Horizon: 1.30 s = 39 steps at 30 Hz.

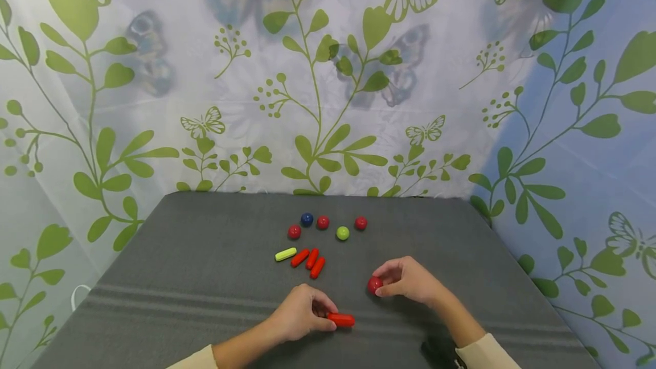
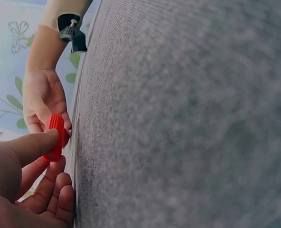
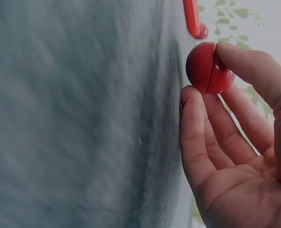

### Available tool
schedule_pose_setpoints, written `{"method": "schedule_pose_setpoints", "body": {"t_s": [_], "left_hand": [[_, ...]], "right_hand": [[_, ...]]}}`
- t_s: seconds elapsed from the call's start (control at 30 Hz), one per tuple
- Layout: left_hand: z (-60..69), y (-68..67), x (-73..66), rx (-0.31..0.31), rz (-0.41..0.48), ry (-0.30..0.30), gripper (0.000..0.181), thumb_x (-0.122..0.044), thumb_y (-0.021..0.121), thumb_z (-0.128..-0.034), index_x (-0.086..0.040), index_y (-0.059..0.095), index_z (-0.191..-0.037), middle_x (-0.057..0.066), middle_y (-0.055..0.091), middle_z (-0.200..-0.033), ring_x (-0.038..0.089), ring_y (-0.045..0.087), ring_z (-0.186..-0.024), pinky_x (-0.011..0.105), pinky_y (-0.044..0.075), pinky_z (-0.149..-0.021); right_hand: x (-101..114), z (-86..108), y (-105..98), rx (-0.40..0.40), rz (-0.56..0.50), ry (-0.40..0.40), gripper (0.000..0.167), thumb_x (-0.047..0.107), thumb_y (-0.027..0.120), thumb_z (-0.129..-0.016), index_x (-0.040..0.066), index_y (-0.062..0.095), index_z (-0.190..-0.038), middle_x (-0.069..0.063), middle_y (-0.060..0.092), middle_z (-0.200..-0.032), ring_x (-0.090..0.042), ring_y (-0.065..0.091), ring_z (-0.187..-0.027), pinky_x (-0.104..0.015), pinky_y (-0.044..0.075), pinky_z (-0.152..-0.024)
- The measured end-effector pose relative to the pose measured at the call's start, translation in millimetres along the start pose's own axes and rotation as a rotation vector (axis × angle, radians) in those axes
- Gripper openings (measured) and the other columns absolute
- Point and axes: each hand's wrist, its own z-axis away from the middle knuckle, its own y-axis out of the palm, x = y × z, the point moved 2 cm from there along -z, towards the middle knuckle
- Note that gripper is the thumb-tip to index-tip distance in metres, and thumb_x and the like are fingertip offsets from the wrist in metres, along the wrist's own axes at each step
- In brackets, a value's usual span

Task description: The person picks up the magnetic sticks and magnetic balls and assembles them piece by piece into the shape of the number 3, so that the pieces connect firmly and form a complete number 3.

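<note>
Near the front middle of the table, my left hand (image 1: 299, 313) pinches a red ribbed stick (image 1: 341, 319) by its left end, between thumb and fingers. The left wrist view shows the thumb lying across this red stick (image 2: 55, 137). To the right and farther back, my right hand (image 1: 410, 282) holds a red ball (image 1: 375, 285). In the right wrist view a thin seam runs round the red ball (image 3: 210, 68), which sits between the thumb and fingertips. The two hands are apart from each other.
Beyond the hands lie a yellow-green stick (image 1: 285, 254) and several red sticks (image 1: 300, 258). Behind them are a blue ball (image 1: 306, 220), a yellow-green ball (image 1: 342, 233) and several red balls (image 1: 361, 222). A leaf-and-butterfly curtain (image 1: 328, 107) hangs along the far edge of the grey table (image 1: 205, 244).
</note>
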Motion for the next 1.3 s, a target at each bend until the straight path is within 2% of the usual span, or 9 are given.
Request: {"method": "schedule_pose_setpoints", "body": {"t_s": [0.23, 0.7, 0.93, 1.3], "left_hand": [[-0.5, 0.1, -0.9, -0.005, -0.017, -0.011, 0.014, -0.008, 0.088, -0.0777, -0.014, 0.08, -0.087, -0.008, 0.068, -0.078, 0.005, 0.059, -0.068, 0.02, 0.049, -0.062], [-0.6, 4.7, -0.3, 0.004, -0.039, -0.012, 0.014, -0.007, 0.088, -0.0775, -0.013, 0.08, -0.086, -0.01, 0.067, -0.075, 0.004, 0.058, -0.067, 0.02, 0.049, -0.062], [0.6, 5.5, -2.3, 0.013, -0.044, -0.002, 0.014, -0.007, 0.088, -0.0778, -0.012, 0.079, -0.087, -0.01, 0.067, -0.076, 0.002, 0.057, -0.066, 0.019, 0.048, -0.062], [1.7, 6.3, -5.3, 0.031, -0.044, -0.003, 0.014, -0.006, 0.088, -0.0778, -0.011, 0.079, -0.088, -0.005, 0.069, -0.079, 0.004, 0.057, -0.069, 0.019, 0.048, -0.064]], "right_hand": [[8, 13.4, 17, 0.053, -0.043, 0.014, 0.034, 0.011, 0.085, -0.082, 0.0, 0.075, -0.113, -0.015, 0.077, -0.095, -0.017, 0.07, -0.081, -0.029, 0.058, -0.068], [21, 30.2, 48, 0.119, -0.081, -0.01, 0.029, 0.006, 0.086, -0.08, 0.001, 0.076, -0.107, -0.018, 0.076, -0.091, -0.015, 0.069, -0.077, -0.025, 0.058, -0.068], [21, 33.2, 53, 0.125, -0.08, -0.023, 0.03, 0.008, 0.087, -0.08, 0.001, 0.076, -0.107, -0.013, 0.076, -0.089, -0.014, 0.07, -0.077, -0.025, 0.058, -0.069], [22, 36.1, 56, 0.139, -0.114, -0.041, 0.029, 0.006, 0.085, -0.081, -0.001, 0.076, -0.108, -0.021, 0.075, -0.093, -0.014, 0.07, -0.078, -0.023, 0.057, -0.067]]}}
